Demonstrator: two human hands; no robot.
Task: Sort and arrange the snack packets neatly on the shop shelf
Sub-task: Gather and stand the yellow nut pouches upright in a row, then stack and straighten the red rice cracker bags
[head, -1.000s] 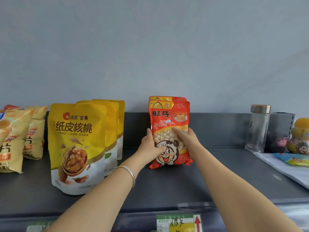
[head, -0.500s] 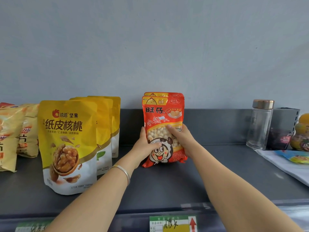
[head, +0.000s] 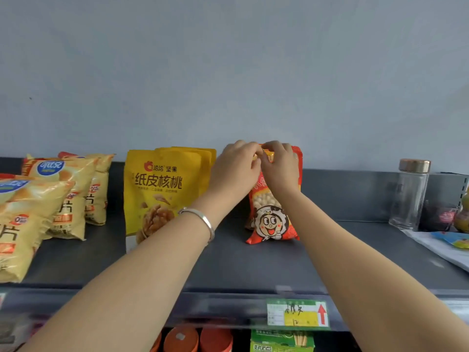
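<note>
A red snack packet point(head: 272, 219) with a cartoon face stands upright on the dark grey shelf point(head: 228, 265), against the back wall. My left hand point(head: 236, 168) and my right hand point(head: 280, 168) are both at its top edge, fingers curled and pinching the top seam side by side. To the left stand yellow walnut packets point(head: 157, 189) in a row, one behind another. Further left lie several yellow chip bags point(head: 50, 199).
A glass bottle point(head: 409, 194) with a metal cap stands at the right, beside small toys point(head: 446, 217) and a white sheet point(head: 441, 247). A price tag point(head: 297, 312) hangs on the shelf's front lip. Red lids point(head: 198, 339) and a green box point(head: 281, 341) sit on the shelf below.
Both hands have moved up from the middle of the red packet to its top edge. The view has shifted, showing more of the chip bags at the left.
</note>
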